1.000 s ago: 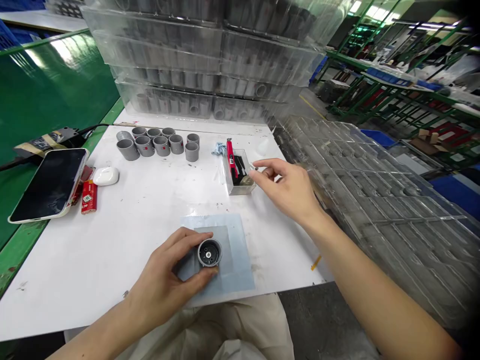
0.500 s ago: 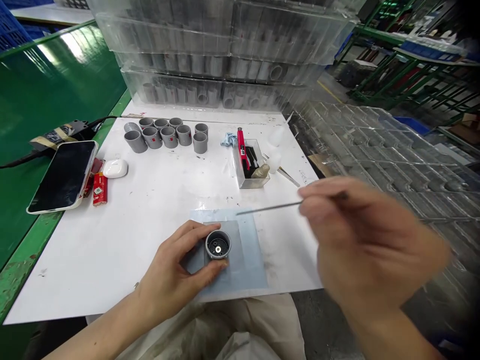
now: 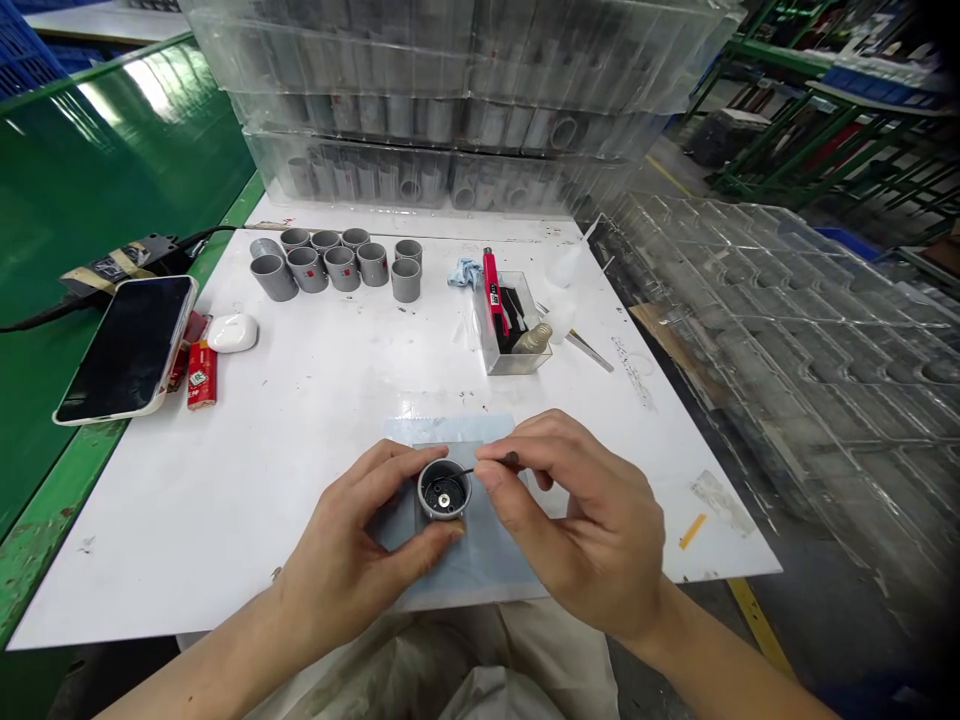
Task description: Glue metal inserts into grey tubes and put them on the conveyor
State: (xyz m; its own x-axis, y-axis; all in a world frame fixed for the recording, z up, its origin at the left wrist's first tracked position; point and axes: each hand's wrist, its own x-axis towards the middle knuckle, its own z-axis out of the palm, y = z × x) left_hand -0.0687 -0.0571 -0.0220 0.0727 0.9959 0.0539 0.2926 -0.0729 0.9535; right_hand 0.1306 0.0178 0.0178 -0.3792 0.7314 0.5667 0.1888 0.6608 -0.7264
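Note:
My left hand point(image 3: 367, 530) grips a grey cylinder point(image 3: 422, 495) from its left side, thumb at the front and fingers behind. Its open top faces up, showing a black inside with a small shiny disc at the bottom. A thin dark rod-like tool point(image 3: 469, 471) is pinched between the thumb and forefinger of my right hand point(image 3: 577, 510). The tip of this tool reaches into the cylinder's mouth; whether it touches the inside I cannot tell. Under the cylinder lies a blue cloth point(image 3: 495, 545) on the white table point(image 3: 315, 390).
Several grey cylinders point(image 3: 343, 270) stand at the back left. A clear box point(image 3: 517, 362) holds a red cutter point(image 3: 491, 290). Metal tweezers point(image 3: 590, 350) lie right of it. A phone point(image 3: 126, 350) and white case point(image 3: 232, 333) are left. Clear bins point(image 3: 360, 125) are stacked behind.
My right hand has come in from the right and down, bringing the thin tool's tip into the cylinder. My left hand still holds the cylinder in nearly the same place.

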